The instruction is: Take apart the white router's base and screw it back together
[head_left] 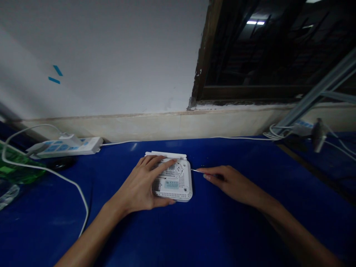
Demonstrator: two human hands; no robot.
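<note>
A white router (182,180) lies underside up on the blue table, showing vent holes, screw holes and a pale label. White antennas (167,154) are folded along its far edge. My left hand (141,185) grips it from the left, fingers spread over the top and thumb along the near side. Between the thumb and fingers of my right hand (225,181) is a thin metal tool (197,171), whose handle is mostly hidden. Its tip meets the router's right edge near the far corner; I cannot tell whether it is in the seam.
On the left stands a white power strip (83,145) with a plug and a looping white cable (80,189). Green plastic packaging (22,167) lies beside it. Behind is the wall (111,55); a metal frame (311,98) and more cables are at right.
</note>
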